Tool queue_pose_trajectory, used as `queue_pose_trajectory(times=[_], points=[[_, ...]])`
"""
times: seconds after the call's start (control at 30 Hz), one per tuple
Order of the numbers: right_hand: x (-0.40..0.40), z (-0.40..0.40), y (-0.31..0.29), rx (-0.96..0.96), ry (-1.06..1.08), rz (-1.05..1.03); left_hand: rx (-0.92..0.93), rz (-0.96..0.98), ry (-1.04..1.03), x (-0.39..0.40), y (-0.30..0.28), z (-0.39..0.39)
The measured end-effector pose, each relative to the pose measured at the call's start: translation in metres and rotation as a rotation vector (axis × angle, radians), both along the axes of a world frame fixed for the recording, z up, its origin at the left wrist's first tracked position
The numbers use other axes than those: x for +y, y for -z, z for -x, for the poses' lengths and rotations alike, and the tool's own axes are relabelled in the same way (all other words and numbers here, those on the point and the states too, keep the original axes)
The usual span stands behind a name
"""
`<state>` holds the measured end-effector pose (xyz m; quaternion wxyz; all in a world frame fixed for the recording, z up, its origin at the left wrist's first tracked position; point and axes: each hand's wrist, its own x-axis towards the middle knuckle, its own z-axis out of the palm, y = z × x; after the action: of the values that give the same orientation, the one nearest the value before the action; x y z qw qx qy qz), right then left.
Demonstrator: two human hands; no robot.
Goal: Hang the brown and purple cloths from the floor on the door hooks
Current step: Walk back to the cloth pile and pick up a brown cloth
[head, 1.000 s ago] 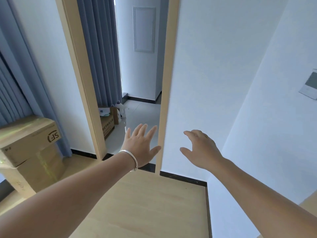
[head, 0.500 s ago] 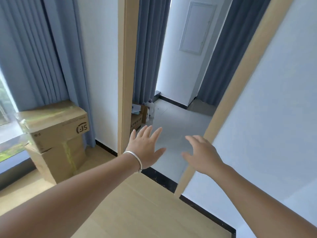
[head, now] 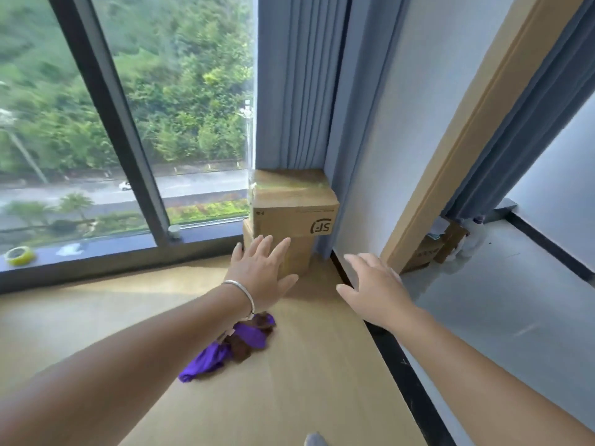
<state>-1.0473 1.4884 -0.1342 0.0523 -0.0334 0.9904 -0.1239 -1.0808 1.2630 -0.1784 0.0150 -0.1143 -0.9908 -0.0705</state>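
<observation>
A big window [head: 128, 123] fills the far wall, with green trees and a road outside, and a dark sill along its foot. Blue-grey curtains [head: 299, 82] hang bunched at the window's right end, in the corner of the room. To the right stands a pale wooden door frame [head: 476, 136], and through it lies a grey tiled floor with more curtain and some boxes just inside. The wooden floor [head: 289, 397] runs from the window wall to a dark strip at its right edge.

In the far right corner of that floor two cardboard boxes [head: 291, 207] are stacked, the upper one printed with a black logo.

Both arms reach forward over the floor. The left hand [head: 262, 275], a silver bangle [head: 241, 292] on its wrist, has its fingers spread straight and holds nothing. The right hand [head: 375, 289] is likewise flat and empty, its fingers loosely extended, well apart from the left.

The purple cloth [head: 209, 358] and brown cloth [head: 241, 346] lie tangled in one heap on the floor, below the left wrist, near the middle of the floor, untouched by either hand.

A roll of yellow tape [head: 20, 255] sits at the sill's left end.
</observation>
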Motion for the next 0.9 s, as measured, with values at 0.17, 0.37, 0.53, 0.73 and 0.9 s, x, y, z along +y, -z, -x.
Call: queue_pose_trajectory(times=[0.17,0.37,0.53,0.73,0.9], points=[[-0.028,0.092,0.031,-0.042,-0.264,0.02,-0.106,0.037,-0.26,-0.037,0.021,0.029],[-0.06,0.161,0.089,-0.16,-0.484,-0.031,-0.29,0.035,-0.539,-0.075,0.076,0.017],[-0.099,0.187,0.151,-0.281,-0.593,-0.077,-0.413,0.031,-0.677,-0.102,0.135,0.003],[-0.159,0.221,0.228,-0.37,-0.666,-0.187,-0.482,-0.043,-0.737,-0.144,0.214,0.022],[-0.212,0.253,0.295,-0.445,-0.659,-0.256,-0.531,-0.129,-0.751,-0.195,0.292,0.063]])
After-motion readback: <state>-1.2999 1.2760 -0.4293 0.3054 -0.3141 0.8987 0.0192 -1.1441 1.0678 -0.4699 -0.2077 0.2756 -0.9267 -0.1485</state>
